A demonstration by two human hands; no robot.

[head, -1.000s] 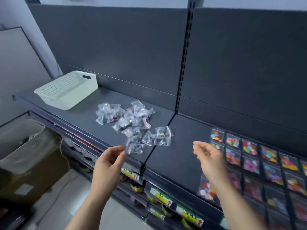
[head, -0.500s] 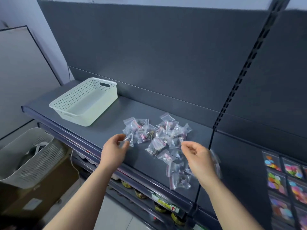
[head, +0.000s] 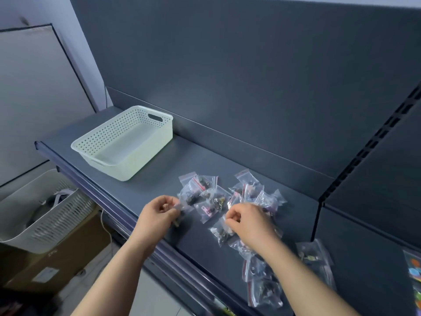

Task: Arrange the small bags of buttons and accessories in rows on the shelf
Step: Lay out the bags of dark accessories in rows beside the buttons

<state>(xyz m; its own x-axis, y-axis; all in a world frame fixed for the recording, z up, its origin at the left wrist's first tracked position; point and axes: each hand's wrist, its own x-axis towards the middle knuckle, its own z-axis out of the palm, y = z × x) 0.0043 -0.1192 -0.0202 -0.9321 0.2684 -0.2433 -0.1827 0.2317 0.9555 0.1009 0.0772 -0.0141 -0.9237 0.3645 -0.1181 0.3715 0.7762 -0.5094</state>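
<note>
A loose pile of small clear zip bags (head: 211, 197) holding buttons and accessories lies on the dark grey shelf (head: 159, 179). My left hand (head: 157, 215) pinches one small bag (head: 180, 210) at the pile's left edge. My right hand (head: 248, 222) has its fingers curled round another bag (head: 222, 231) in the middle of the pile. More bags (head: 262, 283) trail toward the shelf's front edge under my right forearm. A few colourful button bags (head: 413, 270) show at the far right edge.
An empty white perforated basket (head: 124, 142) stands on the shelf to the left of the pile. Below the shelf at the left sit a white laundry-style basket (head: 41, 213) and a cardboard box (head: 59, 256). A slotted upright (head: 369, 144) divides the shelf sections.
The view swung left, away from the arranged colourful bags. Both hands went from open above the shelf down onto the pile, and each now grips a bag.
</note>
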